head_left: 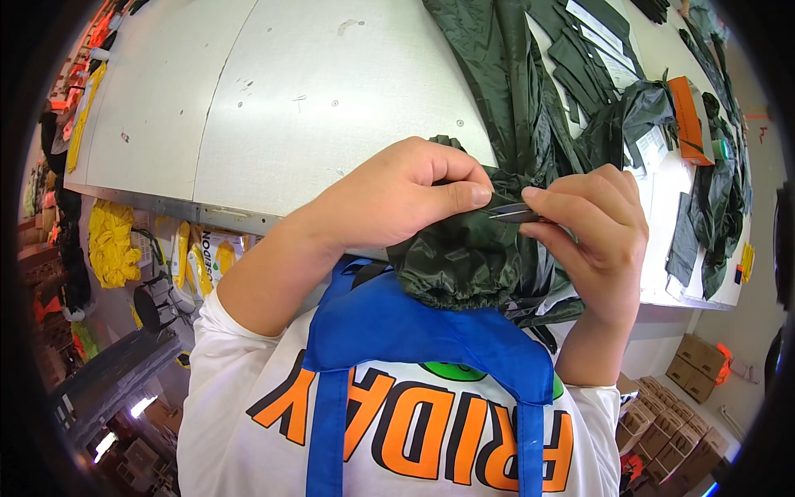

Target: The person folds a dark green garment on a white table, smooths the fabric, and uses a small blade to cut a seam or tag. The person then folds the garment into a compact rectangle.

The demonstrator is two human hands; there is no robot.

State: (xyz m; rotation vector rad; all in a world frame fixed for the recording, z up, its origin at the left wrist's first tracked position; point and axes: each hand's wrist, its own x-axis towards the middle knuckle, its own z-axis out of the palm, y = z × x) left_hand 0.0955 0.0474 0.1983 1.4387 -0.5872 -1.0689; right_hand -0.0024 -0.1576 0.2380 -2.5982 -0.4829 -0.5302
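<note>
Two closed pinches: green elasticated cloth (460, 267), best kept taut, held by left hand (402, 192); snips (518, 214), aimed toward nine o'clock, by right hand (600, 217).

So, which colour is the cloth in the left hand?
The cloth is dark green, shown in the head view.

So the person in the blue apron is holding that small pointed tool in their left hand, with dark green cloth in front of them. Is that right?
Not quite: the head view shows the small pointed tool in the right hand. The rest stands: the blue apron and the dark green cloth in front.
</note>
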